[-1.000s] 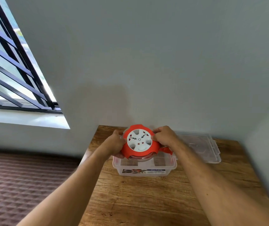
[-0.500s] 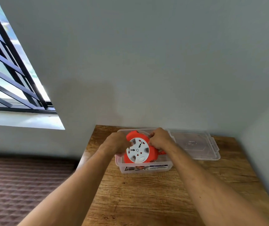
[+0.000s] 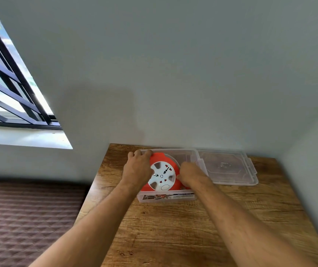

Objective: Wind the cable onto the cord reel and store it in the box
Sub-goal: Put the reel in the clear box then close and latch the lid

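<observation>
1. While both hands work at it, the orange cord reel point(image 3: 163, 175) sits tilted inside the clear plastic box point(image 3: 192, 157), its white socket face turned up toward the camera; it fills the left part of the box, its near edge low behind the box's near wall.
2. The left hand point(image 3: 138, 167) covers the reel's left rim, its grip grasping the reel, fingers curled over the far-left edge at the box's far-left corner.
3. The right hand point(image 3: 190, 175) is at the reel's right rim, its grip clenched on that edge; what its fingertips pinch is hidden.
4. The box stands on the wooden tabletop point(image 3: 202, 228), close to the far wall; a printed label runs along its near wall.
5. The clear lid point(image 3: 229, 168) lies flat on the tabletop, touching the box's right side.
6. A barred window point(image 3: 6, 83) is at far left; a brown quilted surface point(image 3: 25, 218) lies left of the tabletop.
</observation>
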